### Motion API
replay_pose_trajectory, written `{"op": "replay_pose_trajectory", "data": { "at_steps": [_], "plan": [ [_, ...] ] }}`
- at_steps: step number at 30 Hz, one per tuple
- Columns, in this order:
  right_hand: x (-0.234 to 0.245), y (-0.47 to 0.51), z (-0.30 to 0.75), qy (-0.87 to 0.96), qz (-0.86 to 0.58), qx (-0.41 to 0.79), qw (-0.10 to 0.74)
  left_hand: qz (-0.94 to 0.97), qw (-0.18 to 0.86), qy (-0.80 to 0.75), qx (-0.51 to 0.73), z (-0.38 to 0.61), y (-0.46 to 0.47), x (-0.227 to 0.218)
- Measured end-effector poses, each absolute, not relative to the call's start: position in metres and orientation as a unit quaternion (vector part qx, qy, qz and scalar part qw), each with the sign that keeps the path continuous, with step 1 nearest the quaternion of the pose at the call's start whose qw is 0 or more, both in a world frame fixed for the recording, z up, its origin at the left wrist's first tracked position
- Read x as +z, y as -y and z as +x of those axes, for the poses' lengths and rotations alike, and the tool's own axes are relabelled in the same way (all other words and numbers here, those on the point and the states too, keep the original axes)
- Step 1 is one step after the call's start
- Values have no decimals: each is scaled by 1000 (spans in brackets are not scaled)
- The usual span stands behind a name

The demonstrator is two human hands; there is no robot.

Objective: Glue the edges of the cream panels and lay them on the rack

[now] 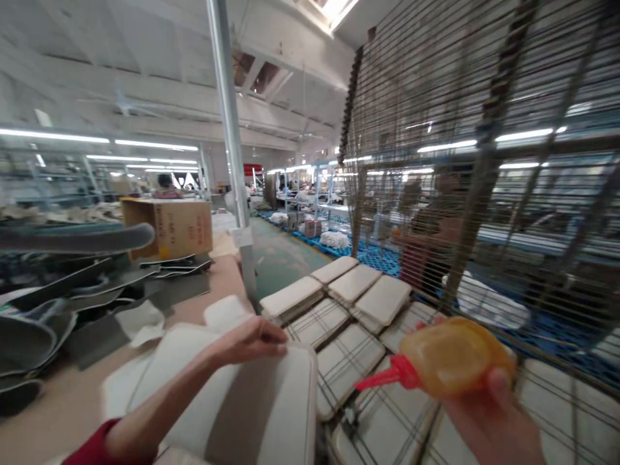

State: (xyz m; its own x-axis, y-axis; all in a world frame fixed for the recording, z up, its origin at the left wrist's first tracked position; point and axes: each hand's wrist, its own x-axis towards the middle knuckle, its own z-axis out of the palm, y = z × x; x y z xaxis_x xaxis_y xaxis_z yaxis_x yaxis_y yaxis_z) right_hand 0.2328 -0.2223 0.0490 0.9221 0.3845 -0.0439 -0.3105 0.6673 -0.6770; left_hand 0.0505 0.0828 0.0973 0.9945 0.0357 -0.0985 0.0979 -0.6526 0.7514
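Note:
My right hand (498, 413) is wrapped round a squeeze bottle (455, 355) of amber liquid. The bottle lies on its side, its red nozzle (387, 376) pointing left and slightly down. On the left, my left hand (254, 339) grips the top edge of a white padded panel (285, 394) with its fingers curled over. That panel leans at the table's edge, partly over other white pieces (179, 349). Between my hands, several similar white panels (356, 355) rest in rows on a wire rack, below the nozzle.
Raised wire shelves (411, 148) stand at the right. A metal post (227, 116) rises by the brown table (227, 274), which bears a cardboard box (184, 226) and grey curved sheets (97, 303). Beyond runs a green aisle (281, 242); a person (167, 183) is far off.

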Motion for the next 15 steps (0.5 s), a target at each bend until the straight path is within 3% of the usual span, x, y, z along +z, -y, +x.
{"op": "replay_pose_trajectory", "data": {
  "at_steps": [7,15],
  "plan": [
    [82,188,224,161,-384,263,870,905,417,21,-83,45,-72,119],
    [66,164,207,133,-298,324,888,888,446,42,-105,26,-73,118]
  ]
}}
